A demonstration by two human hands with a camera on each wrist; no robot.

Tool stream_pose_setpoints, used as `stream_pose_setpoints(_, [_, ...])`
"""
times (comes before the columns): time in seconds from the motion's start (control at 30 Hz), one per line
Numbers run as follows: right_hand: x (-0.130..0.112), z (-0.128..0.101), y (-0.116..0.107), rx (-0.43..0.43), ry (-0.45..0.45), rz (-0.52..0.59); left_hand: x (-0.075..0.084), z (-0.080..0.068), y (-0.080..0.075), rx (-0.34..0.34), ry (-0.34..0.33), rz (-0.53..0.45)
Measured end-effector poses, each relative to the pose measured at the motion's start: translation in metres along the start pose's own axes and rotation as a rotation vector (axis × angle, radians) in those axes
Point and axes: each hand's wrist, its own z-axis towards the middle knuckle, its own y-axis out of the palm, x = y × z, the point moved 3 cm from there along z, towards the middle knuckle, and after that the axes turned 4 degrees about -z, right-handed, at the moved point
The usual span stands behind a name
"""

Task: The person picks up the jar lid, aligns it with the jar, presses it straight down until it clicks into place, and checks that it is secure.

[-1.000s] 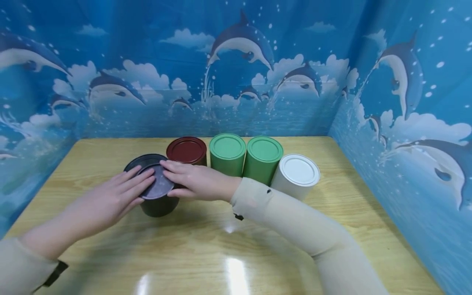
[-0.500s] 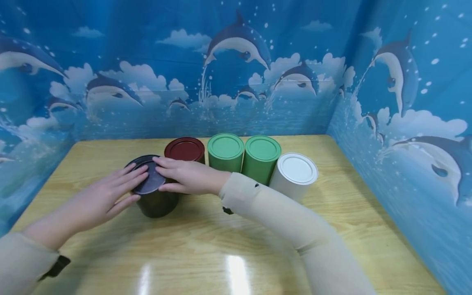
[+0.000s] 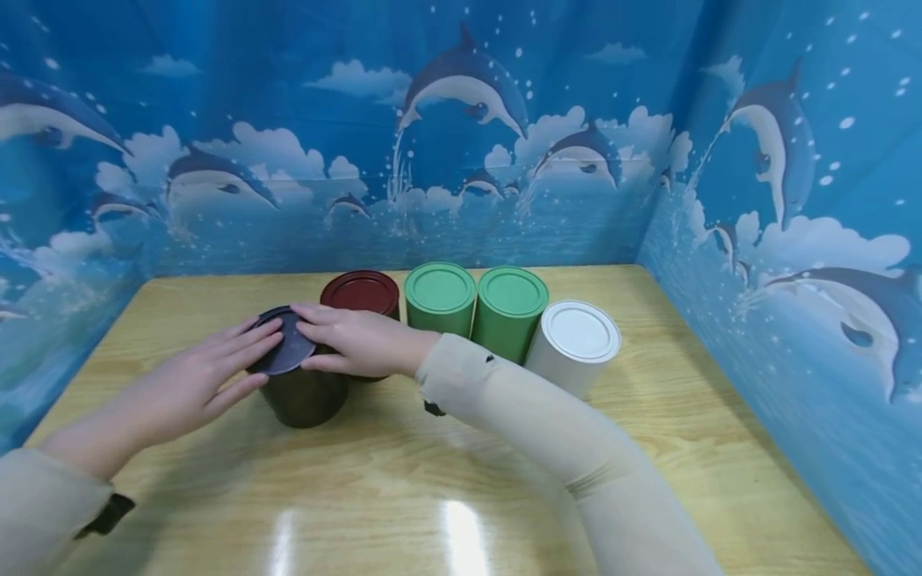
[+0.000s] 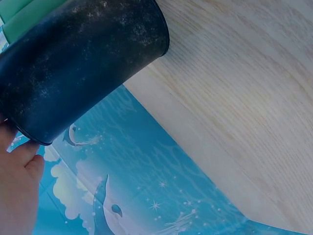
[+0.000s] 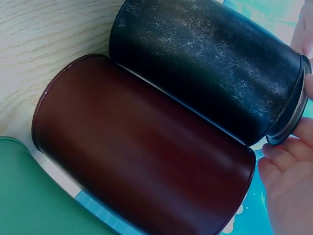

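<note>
At the left of the row stands a black can (image 3: 306, 400), its sides scuffed with pale marks in both wrist views. On its top is a black lid (image 3: 291, 352). In the right wrist view the lid (image 5: 296, 110) sits slightly askew, with a gap along the can's rim. My left hand (image 3: 209, 384) rests straight fingers on the lid's left part. From the other side, my right hand (image 3: 360, 340) lays extended fingers on the lid's right edge. Close beside the black can is a dark red can (image 5: 142, 147) with its lid on, partly behind my right hand.
Two green cans (image 3: 441, 298) with light green lids stand right of the red one. A white can (image 3: 576, 344) ends the row. All are on a wood-grain table (image 3: 403, 496), with a blue dolphin-print curtain (image 3: 302, 224) behind and at the sides.
Both hands have shifted slightly left and back with the lid. It earlier overhung the can's front, showing some of the dark opening; now it covers more of the top.
</note>
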Motion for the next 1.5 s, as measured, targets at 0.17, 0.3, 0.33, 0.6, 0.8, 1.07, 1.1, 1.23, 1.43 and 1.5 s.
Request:
stream_pose_setpoints(0.17, [0.0,0.004,0.0,-0.011,0.007,0.004,-0.002,0.001,-0.001,-0.016,-0.014,0.001])
stream_pose_setpoints(0.3, [0.0,0.007,-0.001,-0.027,0.012,0.011,-0.004,0.001,-0.003,-0.038,-0.034,-0.001])
stream_pose_setpoints(0.33, [0.0,0.007,-0.001,-0.034,0.014,0.01,-0.004,0.001,-0.003,-0.048,-0.043,-0.004])
stream_pose_setpoints(0.6, [0.001,0.012,-0.003,-0.076,0.029,0.008,-0.007,0.004,-0.005,-0.086,-0.079,-0.016])
stream_pose_setpoints(0.8, [0.003,0.014,-0.003,-0.087,0.051,-0.004,-0.01,0.008,-0.003,-0.104,-0.092,-0.025])
stream_pose_setpoints(1.07, [0.004,0.015,-0.002,-0.117,0.054,0.031,-0.012,0.011,-0.002,-0.114,-0.095,-0.027])
stream_pose_setpoints(1.1, [0.003,0.015,-0.002,-0.119,0.051,0.034,-0.012,0.011,-0.002,-0.115,-0.098,-0.027])
stream_pose_setpoints(1.23, [0.004,0.015,-0.001,-0.124,0.044,0.025,-0.01,0.011,-0.004,-0.127,-0.117,-0.024])
stream_pose_setpoints(1.43, [0.004,0.016,0.001,-0.132,0.046,-0.013,-0.008,0.016,-0.005,-0.153,-0.157,0.012])
stream_pose_setpoints(1.5, [0.004,0.016,0.001,-0.132,0.041,-0.028,-0.007,0.018,-0.004,-0.163,-0.168,0.021])
